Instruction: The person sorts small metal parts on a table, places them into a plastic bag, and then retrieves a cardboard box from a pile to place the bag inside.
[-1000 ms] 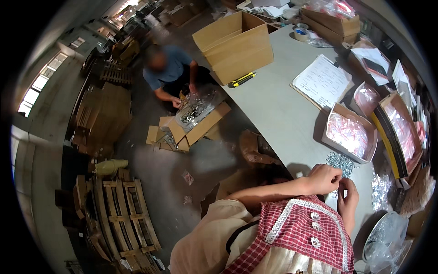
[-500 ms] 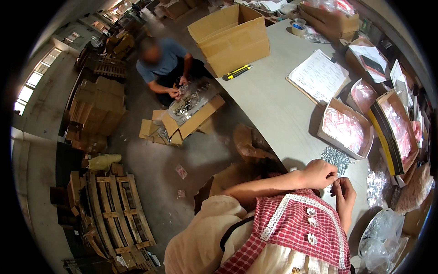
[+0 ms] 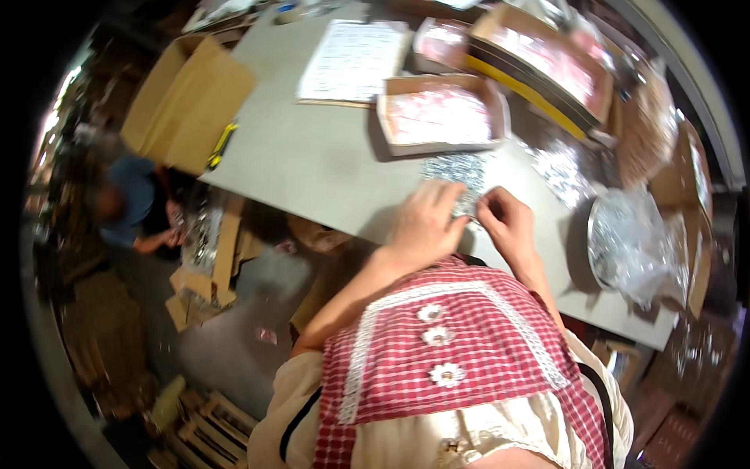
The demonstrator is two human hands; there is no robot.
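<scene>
Box (image 3: 441,117): cardboard, holds pink packets.
Bag (image 3: 637,242): clear plastic, shiny contents.
Left hand (image 3: 426,223): flat on silver pile (image 3: 457,168), fingers together.
Right hand (image 3: 506,223): fingers pinched at pile's edge.

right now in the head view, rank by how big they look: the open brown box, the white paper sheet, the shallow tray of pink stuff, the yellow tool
1. open brown box
2-3. white paper sheet and shallow tray: look alike, no ranking
4. yellow tool

paper: your white sheet (image 3: 353,59) lies at the top middle
big box: brown and open (image 3: 186,105), upper left
bag: clear and crinkly (image 3: 634,244), at your right
</scene>
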